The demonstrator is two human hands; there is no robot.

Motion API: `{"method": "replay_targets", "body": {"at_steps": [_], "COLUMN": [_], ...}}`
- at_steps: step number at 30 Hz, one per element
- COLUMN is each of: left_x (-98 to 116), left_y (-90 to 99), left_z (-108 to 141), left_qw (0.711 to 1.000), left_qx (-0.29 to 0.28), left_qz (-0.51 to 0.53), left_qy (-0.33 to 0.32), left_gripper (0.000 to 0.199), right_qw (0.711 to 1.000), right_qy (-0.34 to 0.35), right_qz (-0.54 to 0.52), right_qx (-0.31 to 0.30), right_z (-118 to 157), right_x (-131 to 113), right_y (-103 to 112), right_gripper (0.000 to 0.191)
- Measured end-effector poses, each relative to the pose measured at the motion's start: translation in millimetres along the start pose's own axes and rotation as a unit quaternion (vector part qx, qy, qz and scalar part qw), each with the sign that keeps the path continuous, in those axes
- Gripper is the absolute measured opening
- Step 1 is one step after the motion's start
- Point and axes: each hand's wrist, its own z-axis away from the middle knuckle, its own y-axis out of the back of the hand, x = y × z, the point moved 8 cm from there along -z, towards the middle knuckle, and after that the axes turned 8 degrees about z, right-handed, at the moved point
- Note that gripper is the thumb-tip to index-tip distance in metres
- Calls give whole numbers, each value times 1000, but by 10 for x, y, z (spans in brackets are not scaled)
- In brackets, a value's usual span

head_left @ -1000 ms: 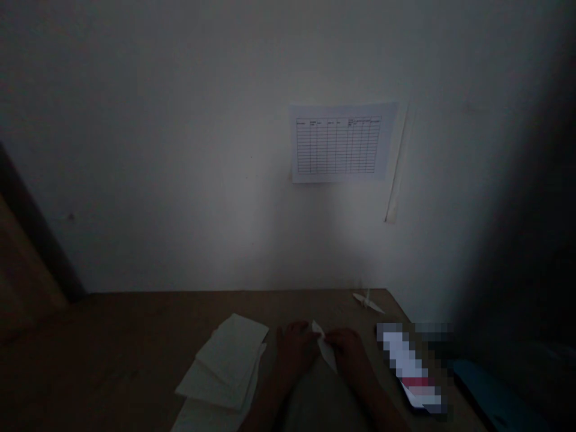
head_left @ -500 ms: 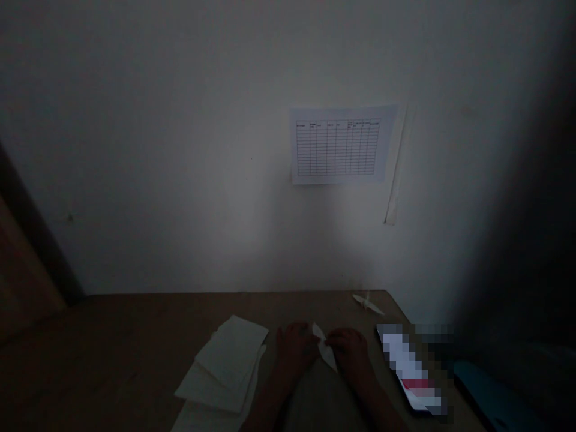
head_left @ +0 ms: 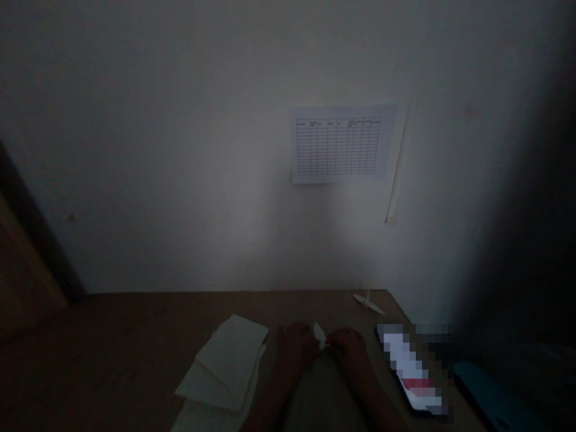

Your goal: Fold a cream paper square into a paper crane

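Observation:
A small folded piece of white paper [head_left: 319, 333] is pinched between my two hands over the table. My left hand [head_left: 297, 343] grips it from the left, fingers closed. From the right, my right hand [head_left: 348, 345] has its fingertips closed on the paper's other side. One pointed flap stands up between the hands; the lower part is partly hidden by the fingers. To the left of my left forearm lies a stack of white paper sheets [head_left: 229, 360]. Beyond my right hand, a folded paper crane [head_left: 368, 303] rests near the table's back edge.
A phone [head_left: 411, 372] with a lit, blurred screen lies right of my right arm. Past the table's right edge is a blue-green object [head_left: 490, 390]. A printed table sheet [head_left: 339, 144] hangs on the wall [head_left: 180, 150] behind the brown table [head_left: 112, 360].
The folded paper's lower point, which stuck out toward me between the hands, has been folded up or turned into the fingers. Both hands stay in nearly the same place.

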Motion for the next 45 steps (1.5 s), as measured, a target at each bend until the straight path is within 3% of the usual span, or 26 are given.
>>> {"method": "replay_targets", "body": {"at_steps": [11, 15, 22, 28, 35, 45], "left_x": [-1, -25, 30, 9, -47, -58], "left_y": [-51, -62, -31, -35, -97, -97], "left_z": [4, -3, 9, -8, -27, -51], "left_qw": [999, 999, 999, 996, 997, 997], "left_qx": [16, 18, 30, 29, 30, 18], "left_qz": [31, 33, 37, 63, 43, 19], "left_qy": [-3, 28, 25, 48, 59, 78], "left_gripper": [16, 16, 17, 18, 24, 29], "right_qw": [1000, 999, 997, 998, 994, 993], "right_qy": [24, 2, -15, -39, -73, -101], "right_qz": [-1, 0, -30, -58, -81, -34], "right_qx": [16, 38, 65, 3, -11, -44], "right_z": [-2, 11, 16, -51, -57, -98], "right_x": [-68, -5, 137, 184, 222, 140], "right_y": [33, 24, -52, -171, -176, -82], "right_gripper": [23, 22, 16, 19, 43, 41]}}
